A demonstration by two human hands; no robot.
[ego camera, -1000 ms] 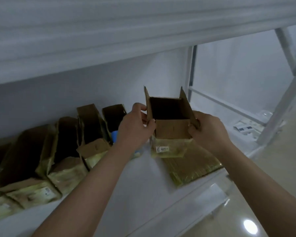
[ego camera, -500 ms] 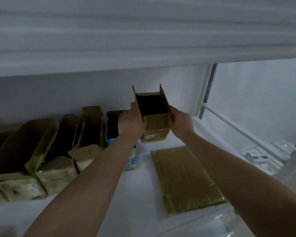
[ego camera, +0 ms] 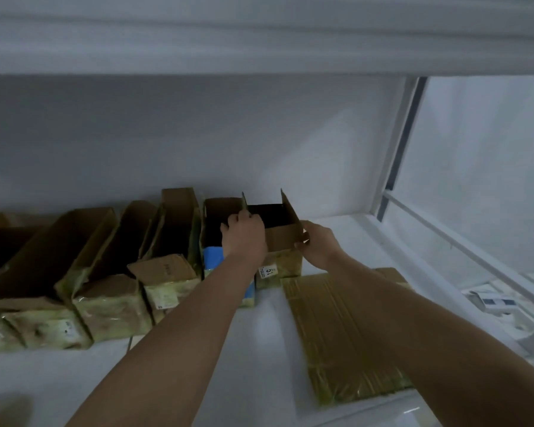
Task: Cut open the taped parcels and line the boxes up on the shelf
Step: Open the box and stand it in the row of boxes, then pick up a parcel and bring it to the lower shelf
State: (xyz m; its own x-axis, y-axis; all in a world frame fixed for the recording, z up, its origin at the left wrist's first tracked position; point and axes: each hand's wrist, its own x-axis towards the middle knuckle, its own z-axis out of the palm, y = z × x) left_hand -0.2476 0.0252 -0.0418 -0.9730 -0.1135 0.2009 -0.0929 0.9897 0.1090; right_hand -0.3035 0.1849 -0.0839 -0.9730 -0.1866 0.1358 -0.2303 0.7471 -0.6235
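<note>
Box [ego camera: 282, 241] seemingly gripped, both hands

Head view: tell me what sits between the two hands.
In the head view, the open cardboard box sits between them: the left hand grips its left wall, the right hand holds its right flap.

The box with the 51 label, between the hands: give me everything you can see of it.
The box with the 51 label is small brown cardboard, its lower part wrapped in yellowish tape, with a white label on the front. It stands upright and open, side flaps raised, dark inside; contents cannot be seen. It sits on the white shelf at the right end of the row, beside the box with the blue item. The left hand grips its left flap, the right hand its right.
</note>
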